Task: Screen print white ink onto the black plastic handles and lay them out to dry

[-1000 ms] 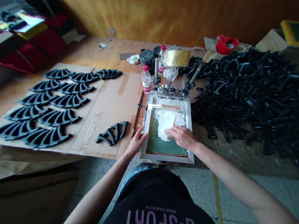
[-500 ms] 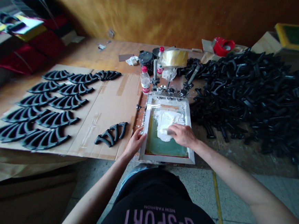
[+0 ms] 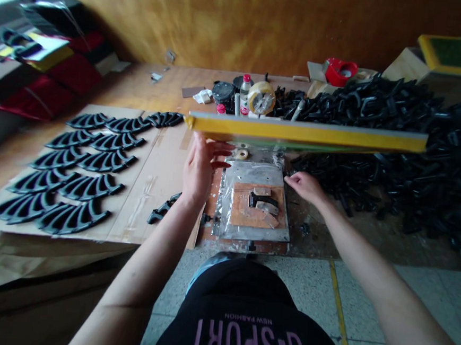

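A hinged screen frame with a yellow edge (image 3: 305, 134) stands raised, so I see it edge-on and its white paste is hidden. My left hand (image 3: 203, 165) is up by its lower edge, fingers apart; I cannot tell if they touch it. Below lies a foil-covered base (image 3: 254, 172) with a brown card pad (image 3: 237, 210), on which a black curved part (image 3: 264, 200) rests. My right hand (image 3: 305, 188) holds nothing and is just beyond the base's right edge.
Rows of black curved parts (image 3: 89, 188) lie on a cardboard sheet (image 3: 163, 162) to the left. A large heap of black parts (image 3: 379, 110) fills the table's right side. Behind the frame stand a tape roll (image 3: 261, 98) and a plastic bottle (image 3: 244, 95).
The screen frame has swung up from flat, uncovering the base and black part. Both hands have left the frame's flat face, and my right hand has moved to the base's right edge.
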The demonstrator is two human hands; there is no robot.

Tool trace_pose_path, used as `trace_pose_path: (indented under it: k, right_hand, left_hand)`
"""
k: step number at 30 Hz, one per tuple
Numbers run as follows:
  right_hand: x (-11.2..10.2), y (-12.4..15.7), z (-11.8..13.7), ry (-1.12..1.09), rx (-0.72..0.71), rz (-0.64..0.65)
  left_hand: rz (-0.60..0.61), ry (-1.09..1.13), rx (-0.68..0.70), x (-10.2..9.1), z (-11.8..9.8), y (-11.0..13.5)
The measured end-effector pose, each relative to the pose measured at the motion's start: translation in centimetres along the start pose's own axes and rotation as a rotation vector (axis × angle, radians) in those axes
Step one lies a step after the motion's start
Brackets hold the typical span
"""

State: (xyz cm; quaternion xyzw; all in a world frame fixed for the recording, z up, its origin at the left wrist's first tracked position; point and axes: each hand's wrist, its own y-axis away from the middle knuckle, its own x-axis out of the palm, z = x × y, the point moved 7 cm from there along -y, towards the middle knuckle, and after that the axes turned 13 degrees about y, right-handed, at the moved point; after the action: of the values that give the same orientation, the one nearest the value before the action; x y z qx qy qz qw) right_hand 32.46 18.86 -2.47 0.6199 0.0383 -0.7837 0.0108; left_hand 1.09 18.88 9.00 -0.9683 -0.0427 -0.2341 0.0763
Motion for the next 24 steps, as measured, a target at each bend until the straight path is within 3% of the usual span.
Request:
trace_pose_path:
  k: [3,5,7,9,10,12,14,16,18,20,22,24]
  right_hand:
    - [5.1,2.5,4.3,0.121,-0.116,0.130]
    - [6.6,3.8,6.7,0.175,-0.082,0.177]
    - [6.5,5.3,9.0,0.159,-0.011,0.188]
    - [5.8,6.8,12.2,0.092,-0.077,0.148]
    - [5.5,7.5,13.8,0.045,-0.182,0.126]
    - [5.0,8.6,15.6,-0.067,-0.407,0.111]
    - [4.5,8.1,12.9,-0.135,-0.422,0.106]
    - [4.1,6.0,5.7,-0.057,-0.148,0.064]
    - [4.0,4.4,-3.0,0.197,0.207,0.053]
    - [4.9,3.8,-9.3,0.343,0.373,0.119]
    - [6.3,4.0,-12.8,0.398,0.415,0.155]
    - [7.8,4.7,-14.6,0.454,0.442,0.177]
  left_hand:
    - [-0.084,0.060,-0.030,0.1,2.1,1.5]
    - [-0.096,0.054,-0.248,-0.4,6.1,5.1]
    - [-0.045,0.037,-0.646,-0.8,11.3,10.4]
    - [-0.049,0.109,-0.895,-1.6,14.8,15.0]
    - [-0.088,0.156,-0.937,-2.2,15.8,16.4]
    - [-0.202,0.199,-0.888,-4.6,16.3,17.1]
    - [-0.312,0.123,-0.781,-8.6,15.6,16.2]
    - [-0.427,-0.025,-0.647,-14.3,13.8,14.9]
    - [-0.585,-0.199,-0.535,-21.0,11.8,14.3]
    - [-0.718,-0.397,-0.516,-27.0,10.5,14.7]
    - [-0.772,-0.567,-0.560,-31.2,10.1,15.1]
    - [-0.763,-0.669,-0.583,-33.5,10.4,14.7]
